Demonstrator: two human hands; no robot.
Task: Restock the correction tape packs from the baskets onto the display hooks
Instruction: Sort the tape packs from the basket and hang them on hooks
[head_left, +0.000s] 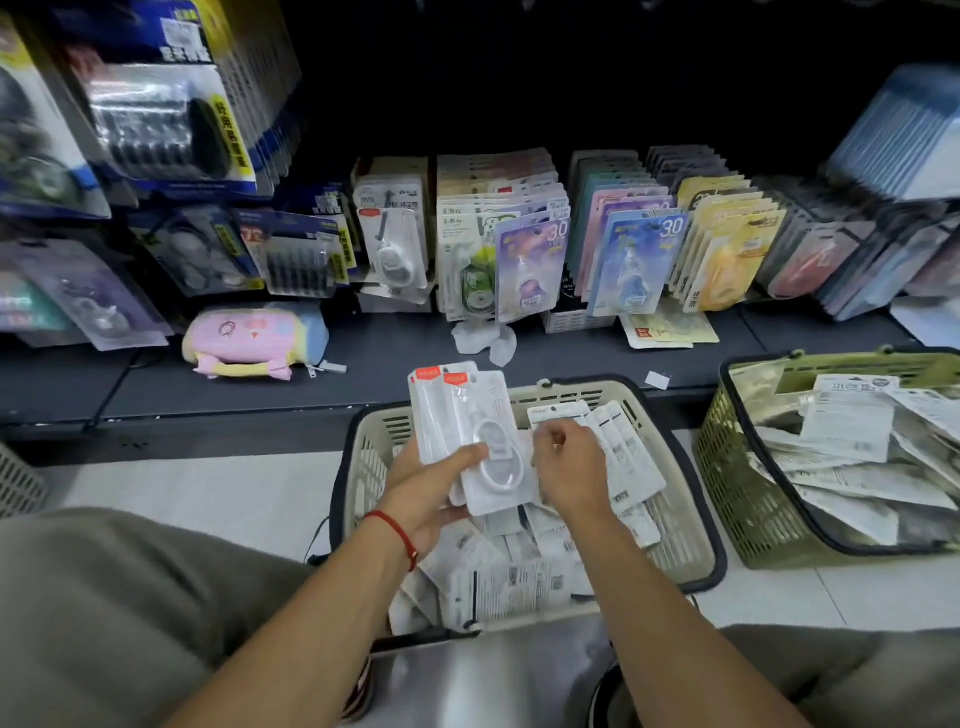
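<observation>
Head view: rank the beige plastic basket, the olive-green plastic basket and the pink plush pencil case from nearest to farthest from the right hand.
1. Beige plastic basket: directly under the right hand, which holds packs over it.
2. Olive-green plastic basket: on the floor to the right.
3. Pink plush pencil case: far left, on the dark shelf ledge.

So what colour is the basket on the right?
Olive green basket, clearest in the head view.

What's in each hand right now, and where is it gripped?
The left hand holds a fanned stack of correction tape packs by their lower ends, thumb across the front. The right hand pinches another pack near its top.
</observation>
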